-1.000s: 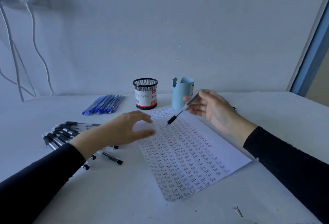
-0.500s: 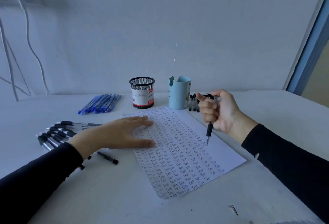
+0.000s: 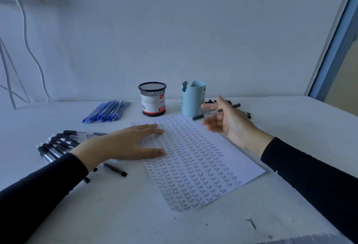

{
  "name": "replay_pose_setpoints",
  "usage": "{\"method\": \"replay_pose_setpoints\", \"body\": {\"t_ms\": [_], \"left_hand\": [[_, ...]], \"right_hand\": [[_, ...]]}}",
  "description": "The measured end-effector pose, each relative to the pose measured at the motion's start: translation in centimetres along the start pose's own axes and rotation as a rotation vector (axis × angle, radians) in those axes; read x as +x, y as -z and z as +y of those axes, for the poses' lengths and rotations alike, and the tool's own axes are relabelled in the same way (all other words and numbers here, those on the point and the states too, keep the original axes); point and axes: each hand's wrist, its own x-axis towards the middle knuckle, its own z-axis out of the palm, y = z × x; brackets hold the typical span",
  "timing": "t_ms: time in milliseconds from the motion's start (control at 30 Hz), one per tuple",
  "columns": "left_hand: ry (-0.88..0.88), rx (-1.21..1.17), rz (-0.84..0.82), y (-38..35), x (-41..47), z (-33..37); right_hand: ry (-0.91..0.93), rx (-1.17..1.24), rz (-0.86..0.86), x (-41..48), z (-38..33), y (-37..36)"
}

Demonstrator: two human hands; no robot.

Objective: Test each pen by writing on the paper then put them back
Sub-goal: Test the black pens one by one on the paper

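Pressing on the upper left of the paper (image 3: 203,166), my left hand (image 3: 126,144) is lying flat, fingers straight. My right hand (image 3: 230,125) is hovering, blurred, just right of the blue cup (image 3: 191,100), a pen (image 3: 199,116) crossing its spread fingers; whether I am gripping it, I cannot tell.

The left hand (image 3: 124,144) lies flat, fingers straight, on the far left corner of the paper (image 3: 203,166), which is covered in rows of "Test". The right hand (image 3: 230,125) is blurred above the sheet's far edge, beside the light-blue cup (image 3: 191,100). A black pen (image 3: 200,116) lies across its fingers, but the grip is unclear.
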Motion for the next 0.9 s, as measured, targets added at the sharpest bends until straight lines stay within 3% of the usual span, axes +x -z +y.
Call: {"method": "replay_pose_setpoints", "body": {"t_ms": [100,167,267,533,733,900], "left_hand": [[-0.011,0.0,0.001,-0.1,0.1,-0.1],[-0.011,-0.007,0.004,-0.1,0.2,-0.1],[-0.007,-0.007,0.016,0.0,0.1,-0.3],[0.015,-0.033,0.048,0.0,0.2,-0.7],[0.02,-0.064,0.025,0.0,0.0,-0.3],[0.029,-0.066,0.018,0.1,-0.1,-0.2]], "right_hand": [[0.237,-0.594,-0.079,-1.0,1.5,0.5],[0.286,-1.03,-0.183,-1.6,2.5,1.3],[0.231,-1.2,-0.225,-2.3,2.6,1.1],[0.24,-1.043,-0.191,-1.0,2.9,-0.3],[0.403,-0.509,0.131,-1.9,1.3,-1.1],[0.087,-0.216,-0.084,-2.9,0.4,-1.0]]}}
